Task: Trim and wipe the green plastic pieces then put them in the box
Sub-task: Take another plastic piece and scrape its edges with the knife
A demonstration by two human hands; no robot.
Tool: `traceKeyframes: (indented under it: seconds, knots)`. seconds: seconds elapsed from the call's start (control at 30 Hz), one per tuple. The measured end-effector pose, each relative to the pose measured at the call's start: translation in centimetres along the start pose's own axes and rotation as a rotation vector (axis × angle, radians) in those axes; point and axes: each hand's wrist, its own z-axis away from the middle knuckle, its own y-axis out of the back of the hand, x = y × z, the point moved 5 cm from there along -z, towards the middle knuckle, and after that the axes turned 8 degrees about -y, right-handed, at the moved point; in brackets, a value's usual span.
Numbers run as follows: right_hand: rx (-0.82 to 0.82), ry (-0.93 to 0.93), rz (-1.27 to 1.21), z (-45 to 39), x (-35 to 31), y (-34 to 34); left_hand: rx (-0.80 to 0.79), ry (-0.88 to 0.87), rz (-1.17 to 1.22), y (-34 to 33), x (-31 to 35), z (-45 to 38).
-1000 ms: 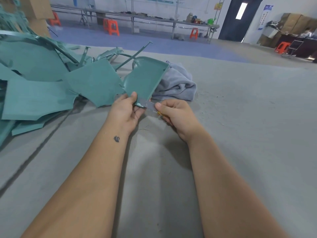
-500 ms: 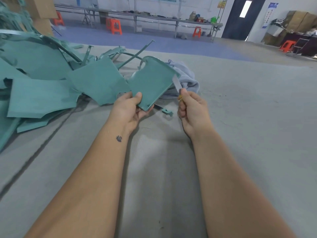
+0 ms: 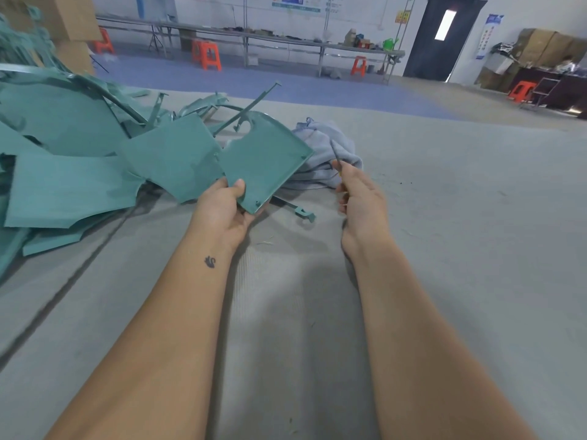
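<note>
- The left hand (image 3: 227, 206) grips one flat teal-green plastic panel with a curved notch at its far edge (image 3: 265, 157), thumb on top near the panel's near corner and the fingers curled beneath it; the panel is held tilted above the grey felt-covered surface (image 3: 444, 249).
- The right hand (image 3: 360, 198) pinches a thin grey blade with a yellowish handle (image 3: 335, 154), held just right of the panel and not touching it.
- One slim green plastic offcut with a small tab end (image 3: 301, 212) lies on the surface between the two hands, so trimming of this panel looks at least partly done.
- Wiping seems still to come: one crumpled grey cloth (image 3: 330, 154) lies just beyond the hands, untouched.
- No box for finished pieces can be picked out with certainty; a brown cardboard carton (image 3: 73, 23) stands far left.
- The heap of green plastic panels and strips (image 3: 79, 147) at the left holds at least five large flat pieces plus several thin strips; an exact count is not possible, and most of the work appears to remain.
</note>
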Motion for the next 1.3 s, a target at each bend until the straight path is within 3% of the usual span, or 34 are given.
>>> traceKeyframes:
  seconds: [0.27,0.47,0.67,0.87,1.07,1.3]
  knots:
    - [-0.022,-0.014,-0.011,-0.5,0.0,0.0,-0.025,0.042,0.01,-0.2,-0.2,-0.1]
    - [-0.164,-0.022,-0.044,0.3,-0.1,-0.7,-0.018,0.064,0.002,-0.1,-0.3,-0.2]
    - [-0.124,-0.018,-0.002,0.1,0.4,-0.4,-0.017,0.064,0.014,-0.2,-0.4,-0.2]
    - [-0.21,-0.013,0.069,0.6,0.6,-1.0,-0.006,0.067,0.023,-0.1,-0.3,0.1]
    - [-0.133,-0.003,-0.113,0.7,-0.1,-0.4,0.014,0.09,0.037,-0.1,-0.2,0.3]
    - [-0.21,0.034,-0.104,1.1,-0.4,-1.1,0.069,0.103,0.038,-0.1,0.0,0.7]
